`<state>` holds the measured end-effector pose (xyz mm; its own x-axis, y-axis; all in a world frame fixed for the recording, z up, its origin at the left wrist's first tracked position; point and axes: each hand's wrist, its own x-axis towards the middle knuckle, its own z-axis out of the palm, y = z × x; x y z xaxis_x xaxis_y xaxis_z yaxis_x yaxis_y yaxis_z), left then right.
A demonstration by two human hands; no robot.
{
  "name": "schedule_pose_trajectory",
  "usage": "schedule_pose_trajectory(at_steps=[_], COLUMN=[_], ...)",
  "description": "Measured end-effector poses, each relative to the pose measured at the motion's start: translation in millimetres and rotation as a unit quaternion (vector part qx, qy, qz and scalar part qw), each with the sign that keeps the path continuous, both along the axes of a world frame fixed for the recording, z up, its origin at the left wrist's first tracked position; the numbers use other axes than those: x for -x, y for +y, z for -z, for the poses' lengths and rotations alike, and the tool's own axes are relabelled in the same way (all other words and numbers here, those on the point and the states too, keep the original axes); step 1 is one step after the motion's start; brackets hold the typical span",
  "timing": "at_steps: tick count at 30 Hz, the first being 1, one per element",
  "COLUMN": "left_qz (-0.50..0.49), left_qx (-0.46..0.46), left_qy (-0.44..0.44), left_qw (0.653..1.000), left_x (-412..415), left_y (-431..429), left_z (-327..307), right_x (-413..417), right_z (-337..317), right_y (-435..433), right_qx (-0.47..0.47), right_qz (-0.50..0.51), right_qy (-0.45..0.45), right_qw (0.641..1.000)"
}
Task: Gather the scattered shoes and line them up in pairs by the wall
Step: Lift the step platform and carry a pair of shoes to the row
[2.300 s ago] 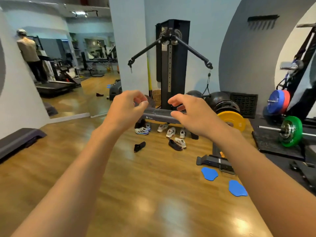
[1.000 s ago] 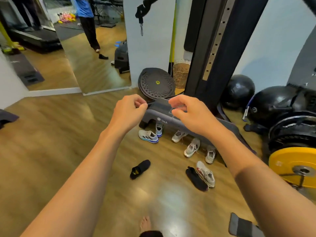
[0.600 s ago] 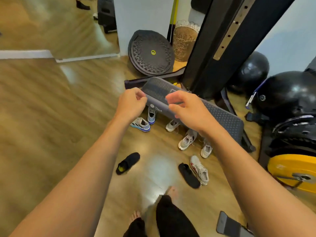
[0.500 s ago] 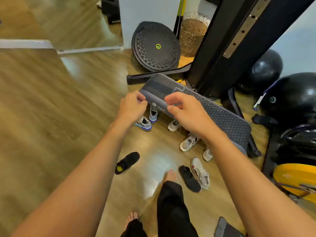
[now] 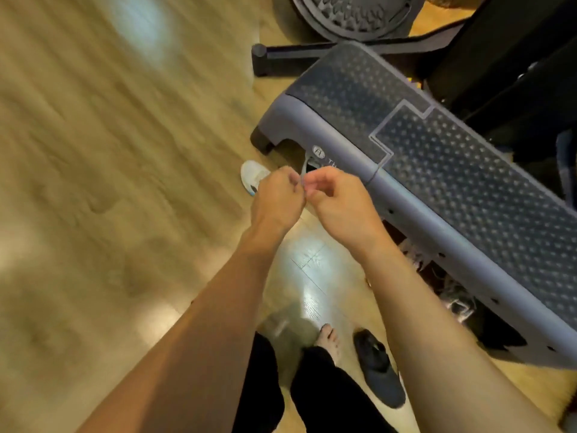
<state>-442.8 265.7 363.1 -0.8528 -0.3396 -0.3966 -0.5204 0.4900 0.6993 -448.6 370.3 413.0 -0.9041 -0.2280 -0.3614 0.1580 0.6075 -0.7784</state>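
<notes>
From the head view, both hands meet low over the wooden floor. The left hand and right hand are each curled tight, fingertips pinched on one pale heel strip of a tucked sneaker. That sneaker sits at 12 o'clock from the knuckles, under the edge of the single grey step platform. I count five shoes. Besides the tucked one, one white sneaker lies at 10 o'clock just beside the left hand. Two laced sneakers lie at 4 o'clock, half under the step. One black shoe lies at 5 o'clock, just beside one bare foot. One black balance disc leans at 12 o'clock, beyond the step.
</notes>
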Motion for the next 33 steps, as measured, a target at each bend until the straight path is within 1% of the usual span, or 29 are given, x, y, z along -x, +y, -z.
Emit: schedule_pose_trajectory(at_steps=[4, 6, 8, 10, 12, 13, 16, 18, 19, 22, 24, 26, 27, 29, 30, 31, 33], left_qz=[-0.036, -0.028, 0.026, 0.094, 0.114, 0.12, 0.156, 0.174, 0.172, 0.113, 0.07, 0.04, 0.03, 0.016, 0.025, 0.054, 0.137], left_qx=[-0.025, -0.022, -0.01, 0.005, 0.035, 0.045, 0.014, 0.003, 0.003, 0.007, 0.054, 0.111, 0.126, 0.128, 0.118, 0.113, 0.142], left_qy=[-0.021, -0.05, -0.091, -0.135, -0.162, -0.168, -0.231, -0.262, -0.265, -0.243, -0.205, -0.181, -0.178, -0.165, -0.165, -0.179, -0.225], left_qw=[0.999, 0.998, 0.995, 0.986, 0.98, 0.978, 0.96, 0.949, 0.949, 0.963, 0.975, 0.976, 0.975, 0.978, 0.979, 0.976, 0.954], left_x=[25, 27, 29, 44, 67, 78, 94, 95, 97, 94, 82, 68, 61, 54, 53, 52, 50], left_y=[-3, -3, -1, 1, -3, -4, -10, -11, -11, -18, -38, -69, -83, -99, -101, -99, -92], left_z=[142, 209, 270, 312, 332, 338, 348, 358, 361, 371, 380, 389, 391, 393, 392, 389, 389], right_x=[42, 59, 69, 80, 94, 106, 141, 155, 158, 157, 154, 153, 154, 154, 153, 152, 152], right_z=[139, 208, 270, 318, 350, 360, 379, 390, 397, 413, 414, 414, 414, 416, 416, 417, 422], right_y=[-4, -4, -4, -6, -10, -11, -18, -24, -27, -32, -25, -8, 3, 21, 26, 28, 25], right_qx=[-0.034, -0.1, -0.175, -0.236, -0.275, -0.275, -0.23, -0.221, -0.227, -0.238, -0.235, -0.237, -0.254, -0.32, -0.339, -0.341, -0.306], right_qz=[0.045, 0.039, 0.029, 0.015, -0.006, 0.003, 0.039, 0.015, -0.008, -0.053, -0.059, -0.055, -0.05, -0.03, -0.014, -0.003, -0.017], right_qy=[-0.006, -0.014, -0.018, -0.029, -0.032, -0.02, 0.004, -0.009, -0.02, -0.069, -0.06, -0.041, -0.033, -0.014, -0.01, -0.012, -0.016], right_qw=[0.998, 0.994, 0.984, 0.971, 0.961, 0.961, 0.972, 0.975, 0.974, 0.967, 0.968, 0.969, 0.965, 0.947, 0.941, 0.94, 0.952])
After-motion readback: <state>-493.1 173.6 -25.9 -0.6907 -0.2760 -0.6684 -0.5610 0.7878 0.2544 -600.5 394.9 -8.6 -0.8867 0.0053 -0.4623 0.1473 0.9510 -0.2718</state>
